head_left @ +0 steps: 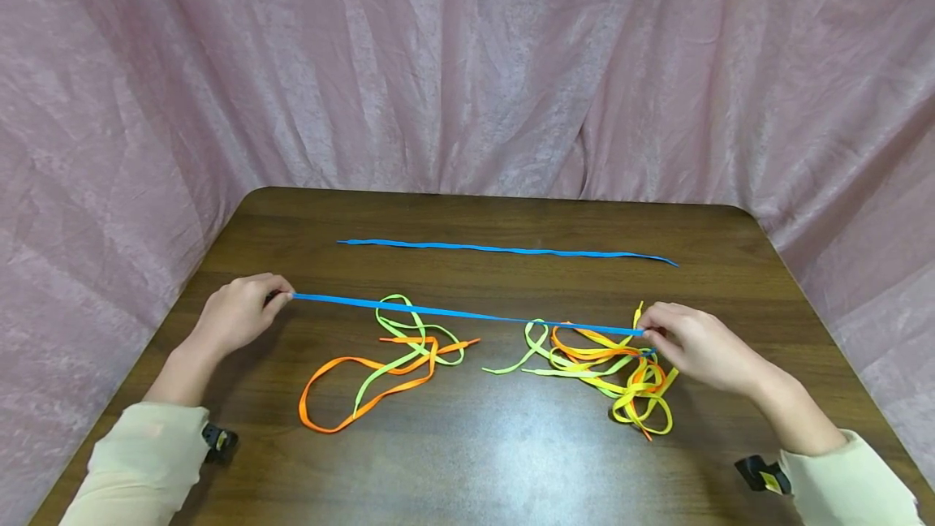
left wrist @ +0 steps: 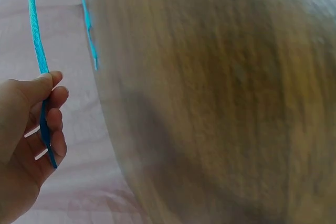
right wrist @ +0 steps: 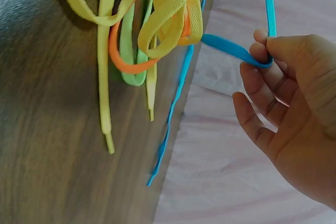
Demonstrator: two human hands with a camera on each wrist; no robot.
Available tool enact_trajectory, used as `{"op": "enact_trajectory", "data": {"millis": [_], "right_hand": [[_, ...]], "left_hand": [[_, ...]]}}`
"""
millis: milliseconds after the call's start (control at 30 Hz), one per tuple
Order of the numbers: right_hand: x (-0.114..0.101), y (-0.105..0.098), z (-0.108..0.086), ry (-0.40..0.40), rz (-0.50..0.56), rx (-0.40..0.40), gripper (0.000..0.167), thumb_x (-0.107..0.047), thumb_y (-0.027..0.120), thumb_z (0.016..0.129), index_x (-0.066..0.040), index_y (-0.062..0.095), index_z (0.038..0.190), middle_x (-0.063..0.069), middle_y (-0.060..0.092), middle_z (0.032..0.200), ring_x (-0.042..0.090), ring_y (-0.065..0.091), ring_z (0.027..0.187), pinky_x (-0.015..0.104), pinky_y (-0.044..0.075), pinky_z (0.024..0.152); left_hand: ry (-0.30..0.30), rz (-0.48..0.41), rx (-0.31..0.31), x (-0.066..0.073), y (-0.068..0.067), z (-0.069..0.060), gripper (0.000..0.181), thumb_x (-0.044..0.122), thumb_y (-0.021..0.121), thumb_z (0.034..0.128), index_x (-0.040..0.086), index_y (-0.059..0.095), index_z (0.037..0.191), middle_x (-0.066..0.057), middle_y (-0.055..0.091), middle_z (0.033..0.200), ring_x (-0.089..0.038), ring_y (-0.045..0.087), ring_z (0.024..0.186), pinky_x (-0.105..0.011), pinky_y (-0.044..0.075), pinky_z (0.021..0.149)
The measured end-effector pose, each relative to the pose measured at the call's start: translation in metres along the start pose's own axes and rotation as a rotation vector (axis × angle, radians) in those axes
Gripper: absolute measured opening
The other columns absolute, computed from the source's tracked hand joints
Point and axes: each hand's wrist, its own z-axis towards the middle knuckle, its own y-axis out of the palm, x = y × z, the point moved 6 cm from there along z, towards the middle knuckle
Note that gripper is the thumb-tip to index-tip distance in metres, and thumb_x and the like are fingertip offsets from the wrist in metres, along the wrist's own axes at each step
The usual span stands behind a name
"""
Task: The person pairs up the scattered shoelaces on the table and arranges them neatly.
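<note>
Blue lace [head_left: 453, 312] held straight over table [head_left: 365, 477] centre
Gripped in a closed pinch by left hand [head_left: 237, 311] at 9 o'clock and right hand [head_left: 704, 345] at 3 o'clock; second blue lace [head_left: 482, 247] laid at 12 o'clock.

this looks like a curtained-off recording corner: pink, velvety drapes [head_left: 438, 63] hang in folds behind and on both sides of a dark wood-grain table [head_left: 511, 222], and small black wrist-worn devices [head_left: 763, 475] show near it. what room lies beyond cannot be told.
</note>
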Motion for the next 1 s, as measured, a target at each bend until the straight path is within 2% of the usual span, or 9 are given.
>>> {"op": "enact_trajectory", "data": {"millis": [300, 533, 800, 1000], "right_hand": [[0.03, -0.003, -0.011, 0.061, -0.073, 0.041, 0.024, 0.001, 0.069, 0.074, -0.02, 0.059, 0.08, -0.017, 0.051, 0.074, -0.003, 0.043, 0.065, 0.011, 0.034, 0.06], [0.05, -0.005, -0.02, 0.109, -0.095, 0.074, 0.025, 0.001, 0.071, 0.072, -0.019, 0.06, 0.08, -0.014, 0.056, 0.075, -0.002, 0.045, 0.064, 0.022, 0.041, 0.056], [0.069, -0.004, -0.03, 0.122, -0.1, 0.099, 0.024, 0.004, 0.071, 0.069, -0.016, 0.062, 0.079, -0.014, 0.054, 0.071, -0.004, 0.042, 0.061, 0.013, 0.034, 0.055], [0.075, -0.003, -0.033, 0.107, -0.08, 0.121, 0.025, 0.007, 0.071, 0.068, -0.015, 0.062, 0.078, -0.013, 0.054, 0.07, -0.005, 0.042, 0.061, 0.012, 0.033, 0.054]], "left_hand": [[-0.021, 0.001, -0.002, -0.008, 0.003, -0.004, 0.007, 0.017, 0.062, 0.0866, 0.016, 0.068, 0.088, -0.004, 0.068, 0.086, -0.026, 0.062, 0.07, -0.044, 0.044, 0.053], [-0.037, 0.007, -0.003, -0.014, 0.002, -0.006, 0.008, 0.015, 0.06, 0.0878, 0.014, 0.068, 0.09, -0.008, 0.068, 0.091, -0.032, 0.064, 0.076, -0.049, 0.046, 0.057], [-0.046, 0.0, -0.027, -0.016, 0.004, -0.007, 0.01, 0.014, 0.059, 0.0885, 0.013, 0.068, 0.091, -0.012, 0.068, 0.094, -0.035, 0.063, 0.079, -0.052, 0.045, 0.059], [-0.039, 0.001, -0.016, -0.015, 0.003, -0.006, 0.009, 0.014, 0.06, 0.088, 0.013, 0.068, 0.09, -0.011, 0.068, 0.093, -0.035, 0.064, 0.077, -0.052, 0.045, 0.058]]}}
